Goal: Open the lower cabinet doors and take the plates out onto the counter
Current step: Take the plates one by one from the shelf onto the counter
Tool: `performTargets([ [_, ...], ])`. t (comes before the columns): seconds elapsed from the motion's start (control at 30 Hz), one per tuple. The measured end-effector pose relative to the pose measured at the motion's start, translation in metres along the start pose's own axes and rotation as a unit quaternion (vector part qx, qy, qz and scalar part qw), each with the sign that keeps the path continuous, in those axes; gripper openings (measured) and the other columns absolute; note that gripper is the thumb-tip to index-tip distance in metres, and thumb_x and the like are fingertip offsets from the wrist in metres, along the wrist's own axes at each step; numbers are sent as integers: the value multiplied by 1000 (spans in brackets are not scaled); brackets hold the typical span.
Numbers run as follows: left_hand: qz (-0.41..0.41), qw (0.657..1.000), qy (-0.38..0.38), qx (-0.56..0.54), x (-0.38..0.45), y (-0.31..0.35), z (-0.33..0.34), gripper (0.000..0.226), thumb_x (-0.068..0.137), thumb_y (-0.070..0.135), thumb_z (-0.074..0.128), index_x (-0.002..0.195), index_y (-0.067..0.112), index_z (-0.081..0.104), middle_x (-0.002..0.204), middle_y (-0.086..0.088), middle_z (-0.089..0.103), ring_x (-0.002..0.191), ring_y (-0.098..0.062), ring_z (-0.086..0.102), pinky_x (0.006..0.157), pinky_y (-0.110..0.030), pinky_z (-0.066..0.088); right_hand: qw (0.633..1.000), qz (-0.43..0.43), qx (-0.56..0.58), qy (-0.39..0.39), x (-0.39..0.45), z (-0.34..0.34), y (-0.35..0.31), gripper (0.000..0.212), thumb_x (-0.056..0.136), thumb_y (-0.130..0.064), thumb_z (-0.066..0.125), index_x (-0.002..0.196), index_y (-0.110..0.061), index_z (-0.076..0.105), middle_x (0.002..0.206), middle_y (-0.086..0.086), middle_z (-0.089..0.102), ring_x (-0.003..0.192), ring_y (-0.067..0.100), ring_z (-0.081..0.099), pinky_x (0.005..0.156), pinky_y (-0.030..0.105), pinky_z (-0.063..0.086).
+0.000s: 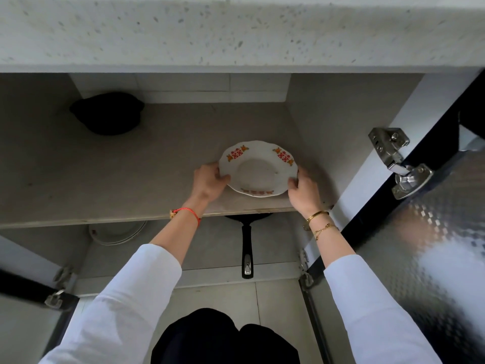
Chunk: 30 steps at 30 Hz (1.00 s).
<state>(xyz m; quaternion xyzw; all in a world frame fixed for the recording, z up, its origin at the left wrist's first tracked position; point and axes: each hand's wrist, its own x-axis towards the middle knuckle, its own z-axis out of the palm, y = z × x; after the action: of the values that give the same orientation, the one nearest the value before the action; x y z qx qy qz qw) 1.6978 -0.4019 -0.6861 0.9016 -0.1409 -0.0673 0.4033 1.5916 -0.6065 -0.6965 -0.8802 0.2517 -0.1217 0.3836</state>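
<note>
Both doors stand open. The plate (pixel 258 169) sits on the upper shelf (pixel 105 179) near its front right corner, the left hand (pixel 208 181) and right hand (pixel 301 190) each pinching its rim on opposite sides. Next, I judge: lift it clear under the tabletop (pixel 236 32) edge and up onto it.

I read red double-happiness signs, 囍, on the plate (pixel 258 169) rim, left and right, near edge blurred
</note>
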Motion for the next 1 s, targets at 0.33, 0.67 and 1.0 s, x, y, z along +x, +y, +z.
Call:
performTargets([
  [0.33, 10, 998, 59, -37, -78, -4, -13, 37, 88, 14, 67, 125, 19, 66, 107, -2, 77, 103, -21, 69, 82, -17, 41, 995, -43, 88, 14, -60, 0, 2, 43, 100, -12, 40, 142, -19, 39, 130, 1, 60, 99, 4, 56, 85, 14, 43],
  [0.67, 14, 992, 101, -77, -178, -20, -45, 46, 86, 17, 69, 129, 33, 63, 102, 24, 72, 98, 9, 64, 88, -6, 45, 989, -75, 131, 11, -150, -2, -3, 51, 100, -16, 46, 149, -22, 32, 127, -18, 52, 98, -37, 41, 80, -14, 29],
  [1.0, -10, 987, 126, -103, -223, -44, -53, 55, 85, 20, 73, 134, 38, 58, 100, 20, 73, 112, -11, 62, 96, -27, 44, 986, -79, 145, -13, -193, 13, 1, 54, 100, -15, 48, 151, -18, 31, 117, -36, 46, 92, -35, 47, 71, -12, 33],
])
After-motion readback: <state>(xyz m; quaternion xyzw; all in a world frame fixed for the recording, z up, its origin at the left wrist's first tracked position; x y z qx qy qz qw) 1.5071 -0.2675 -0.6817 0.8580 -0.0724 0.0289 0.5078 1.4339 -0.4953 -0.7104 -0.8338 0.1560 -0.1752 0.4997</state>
